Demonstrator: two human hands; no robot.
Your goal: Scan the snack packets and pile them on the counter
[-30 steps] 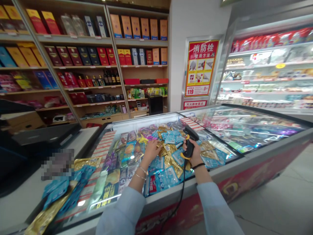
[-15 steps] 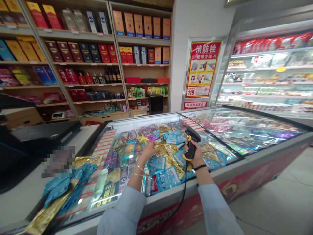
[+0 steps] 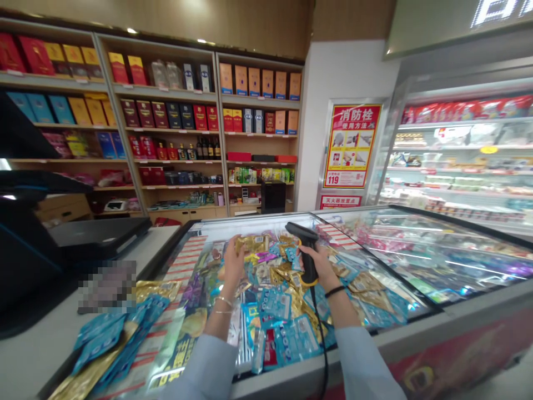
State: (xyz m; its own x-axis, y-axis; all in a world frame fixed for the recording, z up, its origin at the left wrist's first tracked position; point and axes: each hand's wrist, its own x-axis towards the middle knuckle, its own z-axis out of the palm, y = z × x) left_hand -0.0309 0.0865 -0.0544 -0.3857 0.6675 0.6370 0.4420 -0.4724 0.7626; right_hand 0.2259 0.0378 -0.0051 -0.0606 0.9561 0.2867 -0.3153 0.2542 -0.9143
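My left hand (image 3: 233,258) is raised over the chest freezer's glass lid (image 3: 416,255) and holds a gold snack packet (image 3: 252,243) up by its left side. My right hand (image 3: 318,264) grips a black barcode scanner (image 3: 306,250) with a yellow-trimmed handle. The scanner's head points left at the gold packet, a short way from it. Its black cable (image 3: 320,339) hangs down past my right sleeve. Under both hands lies a pile of blue and gold packets (image 3: 287,305) spread on the glass.
More blue and gold packets (image 3: 110,339) lie at the lid's left end beside a white counter (image 3: 37,355). A black till screen (image 3: 25,233) stands at the left. Wooden shelves of boxed goods (image 3: 166,111) fill the back wall. An open chiller (image 3: 462,150) stands at the right.
My left hand has picked a gold packet out of the pile and lifted it. My right hand has raised the scanner and turned it toward the packet. The camera has tilted upward.
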